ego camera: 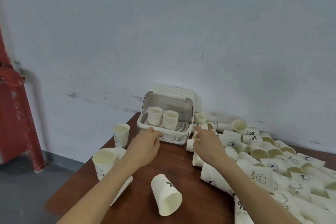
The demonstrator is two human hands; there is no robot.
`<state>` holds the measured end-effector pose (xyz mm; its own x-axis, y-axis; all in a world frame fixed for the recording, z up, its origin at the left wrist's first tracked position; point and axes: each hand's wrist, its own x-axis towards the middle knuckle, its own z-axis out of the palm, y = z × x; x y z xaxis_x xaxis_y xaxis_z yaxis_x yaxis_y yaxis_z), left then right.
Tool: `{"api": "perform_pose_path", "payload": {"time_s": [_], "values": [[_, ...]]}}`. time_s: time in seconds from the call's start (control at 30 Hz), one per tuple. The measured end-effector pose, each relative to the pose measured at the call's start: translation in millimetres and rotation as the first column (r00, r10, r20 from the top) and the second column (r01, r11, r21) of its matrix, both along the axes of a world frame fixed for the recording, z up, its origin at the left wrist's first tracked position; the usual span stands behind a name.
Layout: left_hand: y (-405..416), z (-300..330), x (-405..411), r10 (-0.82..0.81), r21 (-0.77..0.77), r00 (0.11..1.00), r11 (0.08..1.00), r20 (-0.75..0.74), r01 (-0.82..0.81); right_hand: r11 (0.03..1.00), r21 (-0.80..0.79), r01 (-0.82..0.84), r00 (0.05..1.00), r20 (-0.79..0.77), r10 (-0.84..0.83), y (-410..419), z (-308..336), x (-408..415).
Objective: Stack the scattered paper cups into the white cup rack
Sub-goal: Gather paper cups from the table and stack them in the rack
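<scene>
Rack front rim touches left hand; cups beside right hand.

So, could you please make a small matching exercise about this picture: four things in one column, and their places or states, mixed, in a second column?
Things:
1. two stacks of white paper cups
2. single white paper cup with a percent sign
3. left hand
4. large pile of loose printed paper cups

Places or states:
A. lying on its side on the brown wooden table, mouth toward the camera
B. on the table to the right of the rack
C. upright inside the white plastic cup rack
D. at the rack's front edge

Pairs: 1-C, 2-A, 3-D, 4-B
</scene>
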<state>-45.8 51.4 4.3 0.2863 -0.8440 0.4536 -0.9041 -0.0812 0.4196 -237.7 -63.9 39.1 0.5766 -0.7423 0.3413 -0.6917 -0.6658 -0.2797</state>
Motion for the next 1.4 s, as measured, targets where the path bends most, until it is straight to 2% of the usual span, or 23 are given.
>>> {"api": "perform_pose_path", "payload": {"time_s": [0.23, 0.43, 0.57, 0.67, 0.83, 0.93, 1.07, 1.2, 1.4], "values": [[46.4, -12.7, -37.7, -0.073, 0.129, 0.996, 0.989, 0.056, 0.065, 0.999, 0.033, -0.026, 0.999, 0.033, 0.025, 34.4, -11.6, -18.5], [74.1, -22.9, -61.8, -0.247, 0.313, 0.966, 0.926, 0.073, 0.213, 1.000, 0.021, -0.009, 0.999, 0.038, 0.008, 55.1, -13.4, -22.2], [80.5, -23.9, -78.5, -0.289, 0.539, 0.927, 0.834, 0.238, 0.122, 1.000, -0.004, -0.022, 1.000, 0.021, 0.022, 66.4, -15.2, -27.6], [77.3, -28.6, -84.3, -0.312, 0.612, 0.886, 0.790, 0.343, 0.041, 1.000, 0.005, -0.030, 1.000, 0.008, 0.030, 71.9, -18.6, -31.6], [72.1, -36.0, -88.6, -0.324, 0.590, 0.792, 0.806, 0.518, -0.056, 1.000, 0.028, 0.000, 1.000, -0.007, 0.001, 72.9, -27.6, -38.5], [65.6, -36.3, -88.3, -0.281, 0.557, 0.805, 0.827, 0.523, -0.073, 0.999, 0.036, 0.017, 0.999, -0.027, -0.016, 69.6, -30.8, -42.0], [56.1, -32.5, -87.4, -0.184, 0.450, 0.884, 0.893, 0.430, -0.033, 0.998, 0.048, 0.050, 0.998, -0.036, -0.048, 63.7, -33.2, -47.0], [47.7, -23.1, -86.9, -0.101, 0.311, 0.960, 0.950, 0.262, 0.015, 0.995, 0.078, 0.058, 0.998, -0.018, -0.057, 54.0, -37.5, -54.1], [29.0, -24.0, -95.2, -0.083, 0.077, 0.984, 0.994, 0.157, 0.072, 0.996, 0.067, 0.060, 0.998, 0.027, -0.062, 38.0, -39.6, -72.6]]}}
